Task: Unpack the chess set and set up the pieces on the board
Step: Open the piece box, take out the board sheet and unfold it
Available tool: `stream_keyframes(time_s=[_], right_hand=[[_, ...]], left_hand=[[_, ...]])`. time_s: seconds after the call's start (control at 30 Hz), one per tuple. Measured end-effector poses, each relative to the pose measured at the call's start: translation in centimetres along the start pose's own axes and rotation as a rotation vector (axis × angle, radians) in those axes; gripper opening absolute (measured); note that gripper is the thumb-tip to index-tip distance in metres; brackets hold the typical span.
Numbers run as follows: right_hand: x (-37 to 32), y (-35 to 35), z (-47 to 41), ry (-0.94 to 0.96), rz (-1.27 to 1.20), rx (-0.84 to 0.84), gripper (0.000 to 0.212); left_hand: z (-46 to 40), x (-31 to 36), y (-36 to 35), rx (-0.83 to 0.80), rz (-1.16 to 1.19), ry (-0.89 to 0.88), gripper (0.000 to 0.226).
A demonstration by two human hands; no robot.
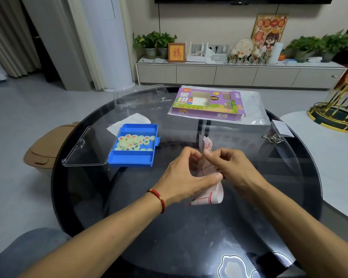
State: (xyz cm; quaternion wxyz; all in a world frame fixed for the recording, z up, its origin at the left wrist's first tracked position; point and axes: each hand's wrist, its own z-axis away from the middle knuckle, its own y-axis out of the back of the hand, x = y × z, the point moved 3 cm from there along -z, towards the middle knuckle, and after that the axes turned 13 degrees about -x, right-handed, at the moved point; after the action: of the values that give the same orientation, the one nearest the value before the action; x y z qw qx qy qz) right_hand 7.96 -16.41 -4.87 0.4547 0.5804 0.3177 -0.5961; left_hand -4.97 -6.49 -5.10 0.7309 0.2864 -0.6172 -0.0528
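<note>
L hand (186,173) & R hand (227,165) both pinch folded paper board (210,192), sheet hanging betw/below fingers. Risk: thin paper tears if tugged apart unevenly. Pieces (134,142) sit in blue case (132,158), left of fingers.

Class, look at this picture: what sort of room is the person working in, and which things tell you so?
Most likely a home living room. A long pale low cabinet stands against the wall under a dark wall-mounted screen, with green potted plants on it, and the person sits at a round dark glass table.
</note>
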Motion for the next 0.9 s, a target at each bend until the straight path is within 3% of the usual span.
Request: stream_keyframes(time_s=[0.13, 0.27, 0.4, 0.57, 0.67, 0.73, 0.83, 0.9], right_hand=[[0.3, -0.4, -0.2, -0.028, -0.107, -0.031, 0.053], [0.3, -0.7, -0.1, -0.023, -0.112, -0.041, 0.051], [0.3, -1.0, -0.1, -0.018, -0.125, -0.079, 0.037], [-0.4, -0.3, 0.3, 0.074, 0.032, -0.034, 0.023], [-0.6, 0.1, 0.5, 0.106, 0.136, -0.020, 0.016], [-0.9, 0.3, 0.6, 0.127, 0.164, -0.005, 0.006], [-1.1, 0.5, 0.8, 0.142, 0.194, 0.003, 0.010], [-1.2, 0.6, 0.9, 0.155, 0.242, 0.006, 0.013]], left_hand=[[-0.3, -0.2, 0.6, 0.082, 0.231, -0.018, 0.053], [-0.7, -1.0, 0.5, 0.049, 0.368, 0.027, 0.055], [-0.7, -1.1, 0.2, 0.068, 0.312, 0.026, 0.048], [-0.9, -1.3, 0.3, 0.105, 0.454, 0.093, 0.037], [-0.9, -1.1, 0.6, 0.088, 0.548, 0.090, 0.052], [-1.0, -1.1, 0.6, 0.104, 0.535, 0.095, 0.047], [-0.9, -1.2, 0.7, 0.109, 0.538, 0.126, 0.033], [-0.8, -0.8, 0.6, 0.060, 0.608, 0.089, 0.045]])
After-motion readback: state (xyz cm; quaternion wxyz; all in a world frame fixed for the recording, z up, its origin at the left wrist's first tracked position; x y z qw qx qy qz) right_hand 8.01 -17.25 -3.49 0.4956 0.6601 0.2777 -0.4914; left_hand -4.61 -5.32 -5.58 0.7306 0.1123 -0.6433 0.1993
